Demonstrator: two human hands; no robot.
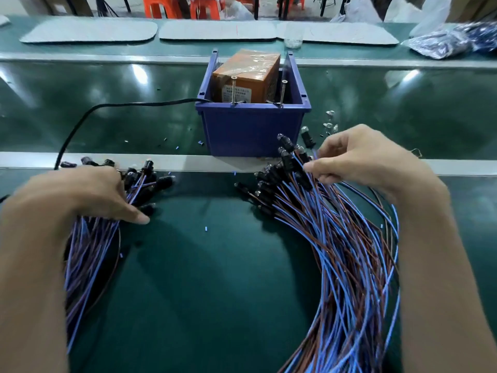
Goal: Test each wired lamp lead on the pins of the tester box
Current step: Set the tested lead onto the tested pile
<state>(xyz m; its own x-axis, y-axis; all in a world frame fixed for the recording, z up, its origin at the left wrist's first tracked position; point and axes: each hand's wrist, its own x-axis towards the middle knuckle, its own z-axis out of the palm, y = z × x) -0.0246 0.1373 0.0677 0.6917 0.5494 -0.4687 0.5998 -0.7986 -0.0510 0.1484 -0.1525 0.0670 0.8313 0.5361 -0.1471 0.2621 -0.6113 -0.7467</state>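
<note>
The tester box, orange and taped, sits in a blue bin with two screw pins standing at its front rim. Two bundles of blue-and-brown wired lamp leads lie on the green mat. My left hand rests flat on the left bundle, fingers spread over the wires near the black lamp heads. My right hand pinches a lead at the top of the right bundle, just behind its black lamp heads, to the right of the bin.
A black cable runs from the bin leftwards and off the bench. Loose small bulbs lie right of the bin. Grey mats and plastic bags lie on the far bench. Orange stools stand behind.
</note>
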